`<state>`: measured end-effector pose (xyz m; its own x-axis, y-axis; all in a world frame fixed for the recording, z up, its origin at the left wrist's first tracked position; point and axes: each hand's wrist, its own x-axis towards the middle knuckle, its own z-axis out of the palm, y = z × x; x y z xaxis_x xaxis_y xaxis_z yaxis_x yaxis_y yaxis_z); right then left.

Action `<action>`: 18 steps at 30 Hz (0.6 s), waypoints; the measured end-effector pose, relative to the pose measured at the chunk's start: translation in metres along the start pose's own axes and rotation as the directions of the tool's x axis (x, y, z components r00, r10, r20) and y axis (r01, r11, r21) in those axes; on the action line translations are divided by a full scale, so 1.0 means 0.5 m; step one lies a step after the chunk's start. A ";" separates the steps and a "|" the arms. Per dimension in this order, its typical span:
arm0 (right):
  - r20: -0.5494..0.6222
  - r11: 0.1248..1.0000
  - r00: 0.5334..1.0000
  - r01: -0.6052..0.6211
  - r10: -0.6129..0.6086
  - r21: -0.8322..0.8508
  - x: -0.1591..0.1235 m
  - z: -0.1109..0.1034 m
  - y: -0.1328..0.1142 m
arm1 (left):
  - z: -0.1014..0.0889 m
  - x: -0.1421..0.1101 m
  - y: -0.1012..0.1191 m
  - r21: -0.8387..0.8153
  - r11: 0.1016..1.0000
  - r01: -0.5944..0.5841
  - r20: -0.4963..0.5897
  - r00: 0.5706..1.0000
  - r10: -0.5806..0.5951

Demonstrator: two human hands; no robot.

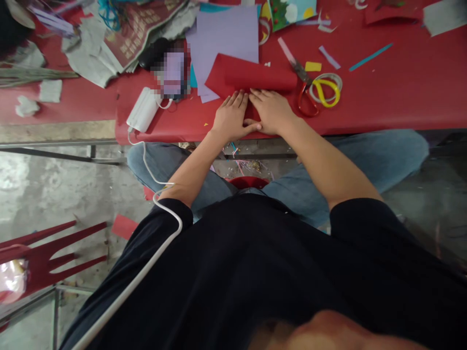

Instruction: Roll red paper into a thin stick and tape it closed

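Note:
A sheet of red paper (255,74), its far part curled up off the surface, lies in front of me on the red table. My left hand (230,115) rests flat on its near edge, fingers stretched forward and thumb pointing right. Beside it my right hand (269,110) also presses flat on the paper, fingers angled forward and left. The thumbs meet or nearly meet. Both hands are open, with nothing gripped. Lilac paper sheets (228,31) lie just beyond the red paper, partly covered by it. Scissors (302,74) with red handles lie right of my right hand.
Right of the scissors sit yellow and white rings (326,92). A white power bank (145,109) with a cable lies at the left near the table edge (401,124). Newspaper (134,36), a teal strip (371,57) and paper scraps cover parts of the table.

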<state>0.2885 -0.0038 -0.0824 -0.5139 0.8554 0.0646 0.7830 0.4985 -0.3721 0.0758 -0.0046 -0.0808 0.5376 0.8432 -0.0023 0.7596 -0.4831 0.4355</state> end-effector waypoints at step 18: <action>0.065 0.988 0.998 0.007 0.003 -0.156 -0.125 -0.002 -0.098 | 0.045 -0.124 0.082 0.194 0.981 -0.031 -0.040 0.998 0.039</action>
<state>0.2827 -0.0814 -0.0674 -0.5332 0.8460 0.0033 0.8243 0.5204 -0.2228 0.0815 -0.0820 -0.0830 0.5518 0.8324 0.0502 0.7993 -0.5451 0.2528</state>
